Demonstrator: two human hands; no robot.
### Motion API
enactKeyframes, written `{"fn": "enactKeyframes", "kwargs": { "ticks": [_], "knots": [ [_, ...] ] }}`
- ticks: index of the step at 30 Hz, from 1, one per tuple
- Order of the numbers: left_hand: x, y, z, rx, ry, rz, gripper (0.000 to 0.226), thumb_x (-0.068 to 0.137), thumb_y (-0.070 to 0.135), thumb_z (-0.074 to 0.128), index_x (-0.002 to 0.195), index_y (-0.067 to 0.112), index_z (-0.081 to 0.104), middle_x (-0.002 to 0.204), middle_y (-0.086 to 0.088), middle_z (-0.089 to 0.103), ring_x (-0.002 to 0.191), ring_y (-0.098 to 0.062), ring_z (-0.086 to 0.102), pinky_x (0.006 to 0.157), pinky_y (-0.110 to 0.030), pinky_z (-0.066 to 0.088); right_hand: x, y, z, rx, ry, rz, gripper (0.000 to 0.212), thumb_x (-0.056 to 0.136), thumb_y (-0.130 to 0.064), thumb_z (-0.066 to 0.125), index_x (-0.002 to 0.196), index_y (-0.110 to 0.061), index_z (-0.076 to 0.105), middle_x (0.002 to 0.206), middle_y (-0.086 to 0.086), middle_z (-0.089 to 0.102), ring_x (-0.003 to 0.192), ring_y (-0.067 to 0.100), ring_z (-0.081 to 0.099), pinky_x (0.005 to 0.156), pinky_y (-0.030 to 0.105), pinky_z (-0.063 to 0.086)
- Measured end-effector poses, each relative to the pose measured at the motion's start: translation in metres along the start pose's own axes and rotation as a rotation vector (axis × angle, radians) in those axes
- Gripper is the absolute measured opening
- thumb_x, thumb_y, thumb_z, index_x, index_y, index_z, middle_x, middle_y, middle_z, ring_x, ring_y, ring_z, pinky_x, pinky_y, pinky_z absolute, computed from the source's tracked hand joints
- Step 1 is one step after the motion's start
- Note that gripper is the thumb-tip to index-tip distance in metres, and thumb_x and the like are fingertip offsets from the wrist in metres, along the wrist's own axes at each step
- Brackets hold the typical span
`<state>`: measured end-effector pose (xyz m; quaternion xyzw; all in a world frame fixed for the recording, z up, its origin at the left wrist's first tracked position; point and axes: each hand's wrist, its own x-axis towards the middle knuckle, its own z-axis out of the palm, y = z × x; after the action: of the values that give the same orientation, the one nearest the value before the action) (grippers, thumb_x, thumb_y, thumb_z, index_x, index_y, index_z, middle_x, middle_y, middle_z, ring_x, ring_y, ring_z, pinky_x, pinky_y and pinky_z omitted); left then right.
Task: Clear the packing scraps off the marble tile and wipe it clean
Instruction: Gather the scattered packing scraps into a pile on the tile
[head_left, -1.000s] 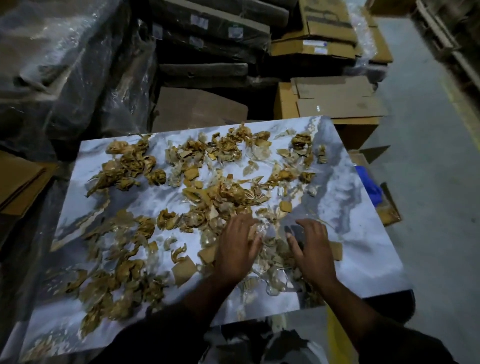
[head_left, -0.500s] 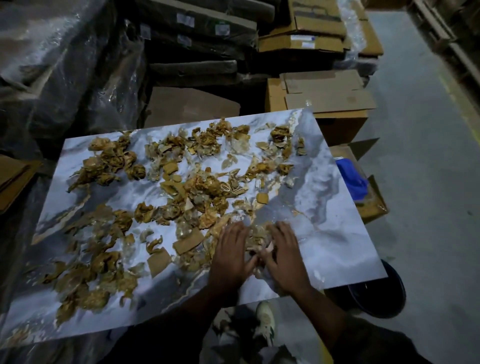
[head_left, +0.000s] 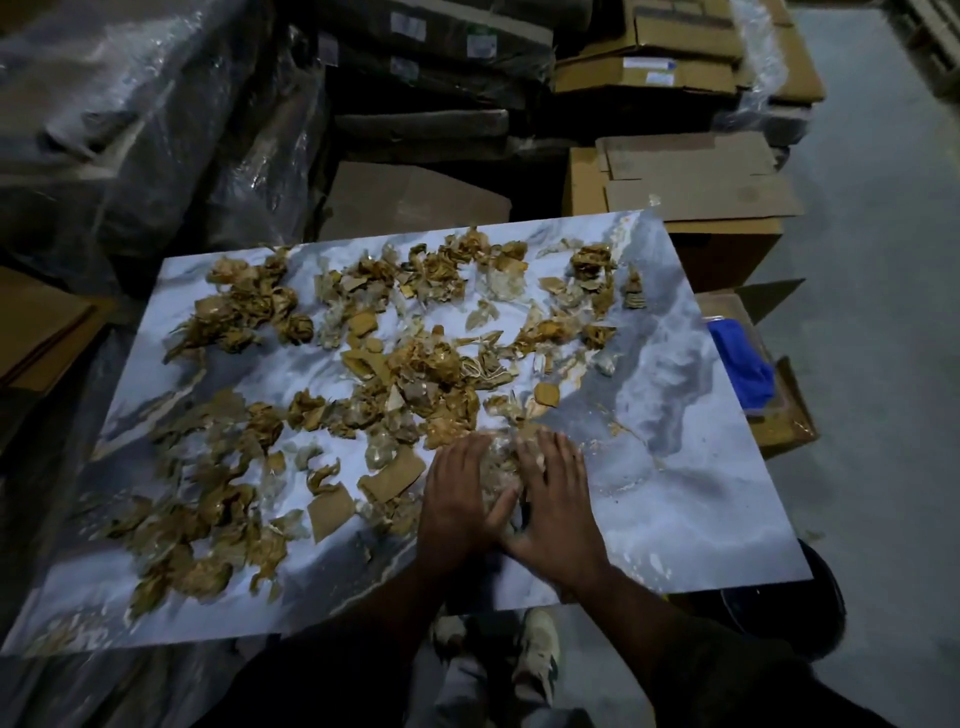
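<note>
Cardboard sheets (head_left: 36, 327) are seen at the far left edge, flat and partly cut off by the frame. Above them, dark bundles wrapped in clear plastic film (head_left: 130, 119) are stacked.

The marble tile (head_left: 691, 415), white-grey with darker veining, is laid flat across the middle of the view, tilted slightly clockwise. Its left and central areas are covered by packing scraps (head_left: 410, 364): crumpled brown tape, torn cardboard bits and clear film, scattered in loose clumps. A denser clump is noted at the near left corner, another near the far left corner. The right third of the tile is largely bare surface.

The left hand (head_left: 457, 499) is laid palm down on the tile near its front edge, fingers straight and together, pressed against a small heap of clear film and tape. The right hand (head_left: 556, 509) is placed just beside it, palm down, fingers spread and extended, touching the same heap from the other side. The thumbs are close together, apparently touching. Nothing is gripped by either hand.

Below the tile edge, a light-coloured shoe (head_left: 537, 654) is visible on the floor.

Behind the tile to the right, a brown carton with loose flaps (head_left: 691, 182) is recorded. Further right, an open box (head_left: 784, 415) holding a blue cloth (head_left: 743, 364) is set just beside the tile's right edge, and a dark round bin (head_left: 795, 608) is partly hidden beneath the near right corner.
</note>
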<state>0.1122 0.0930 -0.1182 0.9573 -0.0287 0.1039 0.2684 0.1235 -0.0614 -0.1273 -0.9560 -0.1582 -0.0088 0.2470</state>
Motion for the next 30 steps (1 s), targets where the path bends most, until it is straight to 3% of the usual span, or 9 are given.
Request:
{"fn": "enactKeyframes", "kwargs": {
  "ticks": [2, 5, 8, 12, 17, 21, 24, 26, 30],
  "knots": [
    [0.006, -0.002, 0.001, -0.029, 0.028, 0.005, 0.059, 0.091, 0.041, 0.070, 0.134, 0.002, 0.059, 0.137, -0.014, 0.060, 0.129, -0.033, 0.055, 0.107, -0.051, 0.043, 0.016, 0.000, -0.002, 0.015, 0.000, -0.019, 0.095, 0.079, -0.053, 0.060, 0.161, -0.025, 0.021, 0.167, 0.010, 0.017, 0.156, 0.032, 0.006, 0.122, 0.058, 0.015],
    [0.013, -0.009, -0.002, -0.039, 0.054, 0.007, 0.056, 0.091, 0.044, 0.069, 0.126, 0.002, 0.063, 0.127, -0.015, 0.062, 0.131, -0.035, 0.052, 0.110, -0.054, 0.040, 0.036, 0.007, -0.006, 0.054, -0.045, -0.056, 0.105, 0.075, -0.063, 0.061, 0.162, -0.026, 0.016, 0.169, 0.008, 0.011, 0.156, 0.031, 0.001, 0.126, 0.051, 0.005],
    [0.016, -0.011, -0.002, -0.087, 0.034, -0.024, 0.061, 0.090, 0.048, 0.065, 0.129, 0.001, 0.060, 0.134, -0.018, 0.059, 0.137, -0.034, 0.048, 0.113, -0.052, 0.039, 0.048, 0.009, -0.006, 0.030, -0.122, -0.091, 0.104, 0.074, -0.062, 0.063, 0.161, -0.027, 0.018, 0.169, 0.005, 0.011, 0.156, 0.028, 0.003, 0.124, 0.048, 0.007],
    [0.021, -0.003, -0.001, -0.166, -0.014, -0.138, 0.068, 0.093, 0.051, 0.058, 0.144, 0.007, 0.050, 0.150, -0.011, 0.049, 0.141, -0.025, 0.043, 0.116, -0.040, 0.036, 0.054, -0.001, -0.001, 0.027, -0.064, -0.062, 0.085, 0.076, -0.039, 0.061, 0.155, -0.029, 0.033, 0.157, -0.001, 0.033, 0.142, 0.024, 0.030, 0.113, 0.045, 0.025],
    [0.030, 0.012, 0.001, -0.256, 0.053, -0.232, 0.042, 0.097, 0.045, 0.045, 0.120, 0.013, 0.060, 0.117, -0.002, 0.059, 0.112, -0.023, 0.053, 0.095, -0.045, 0.043, 0.057, -0.013, 0.009, 0.204, 0.074, 0.055, 0.042, 0.084, -0.015, 0.069, 0.125, -0.022, 0.062, 0.120, 0.000, 0.055, 0.112, 0.021, 0.047, 0.095, 0.041, 0.045],
    [0.044, 0.025, 0.002, -0.318, 0.092, -0.408, 0.045, 0.094, 0.048, 0.038, 0.105, 0.010, 0.060, 0.104, -0.005, 0.059, 0.102, -0.026, 0.052, 0.091, -0.045, 0.044, 0.077, -0.026, 0.002, 0.284, 0.021, 0.207, 0.015, 0.091, -0.016, 0.056, 0.102, -0.023, 0.065, 0.097, -0.001, 0.058, 0.096, 0.021, 0.054, 0.079, 0.038, 0.046],
    [0.055, 0.032, -0.005, -0.420, 0.124, -0.531, 0.048, 0.088, 0.054, 0.035, 0.099, 0.013, 0.059, 0.099, -0.003, 0.059, 0.098, -0.025, 0.053, 0.087, -0.044, 0.045, 0.078, -0.035, -0.008, 0.414, 0.052, 0.250, 0.015, 0.090, -0.025, 0.049, 0.094, -0.023, 0.063, 0.092, -0.004, 0.061, 0.087, 0.016, 0.058, 0.075, 0.037, 0.049],
    [0.059, 0.035, -0.013, -0.492, 0.163, -0.568, 0.040, 0.086, 0.051, 0.038, 0.092, 0.016, 0.056, 0.092, -0.002, 0.058, 0.090, -0.023, 0.055, 0.082, -0.045, 0.047, 0.079, -0.042, -0.014, 0.458, 0.060, 0.258, 0.013, 0.093, -0.019, 0.054, 0.099, -0.026, 0.064, 0.097, -0.006, 0.060, 0.088, 0.008, 0.058, 0.076, 0.031, 0.049],
    [0.073, 0.033, -0.041, -0.602, 0.251, -0.609, 0.028, 0.088, 0.041, 0.043, 0.086, 0.015, 0.054, 0.085, -0.007, 0.060, 0.081, -0.027, 0.059, 0.074, -0.045, 0.050, 0.093, -0.066, -0.030, 0.500, 0.070, 0.197, 0.019, 0.095, -0.016, 0.057, 0.094, -0.035, 0.056, 0.096, -0.011, 0.053, 0.081, -0.006, 0.050, 0.067, 0.022, 0.039]
  ]
}}
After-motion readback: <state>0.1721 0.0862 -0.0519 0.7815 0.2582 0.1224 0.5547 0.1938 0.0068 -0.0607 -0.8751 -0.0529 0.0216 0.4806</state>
